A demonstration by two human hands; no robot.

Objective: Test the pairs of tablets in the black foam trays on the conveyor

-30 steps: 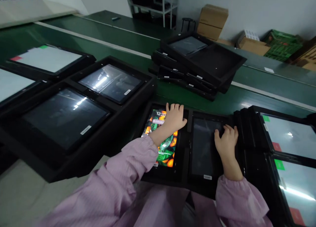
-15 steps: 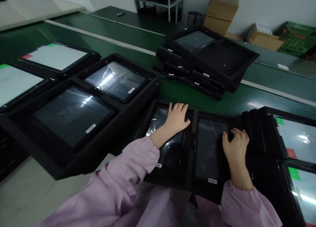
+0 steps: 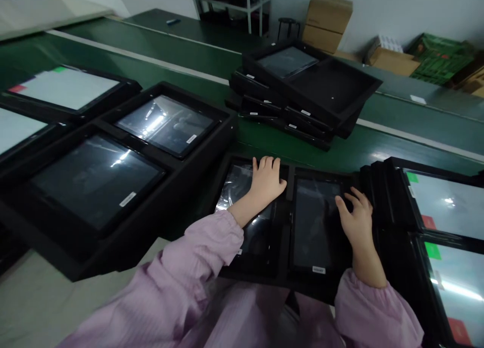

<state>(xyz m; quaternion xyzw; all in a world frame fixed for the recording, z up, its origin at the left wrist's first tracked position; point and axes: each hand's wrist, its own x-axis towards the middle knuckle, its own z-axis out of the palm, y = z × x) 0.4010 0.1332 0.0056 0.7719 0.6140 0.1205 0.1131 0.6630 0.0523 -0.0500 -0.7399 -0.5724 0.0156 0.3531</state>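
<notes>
Green bench (image 3: 159, 48); near edge, your tray (image 3: 285, 257): left tablet (image 3: 234, 186) along the left edge, right tablet (image 3: 313, 222) along the right; your left hand (image 3: 267, 180), fingers spread, over the left tablet's far right corner; your right hand (image 3: 357, 217), thumb and fingers parted, by the tray's right edge.

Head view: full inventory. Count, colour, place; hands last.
Dark rectangular tablets: five visible, black, two near, two left, one far
Shallow rectangular trays: several, black, near, left, far
Rectangular panels: four, white, two left, two right
Flat bench: one, green, across middle
Cardboard boxes: at least two, brown, back
Plastic crates: count unclear, green, far right
Round stool: one, black, back
Metal shelf: one, grey, back
Small card: one, white, bench right
Fabric sleeves: two, lilac, bottom
Left hand: one, bare, over near left tablet
Right hand: one, bare, at near right tablet
</notes>
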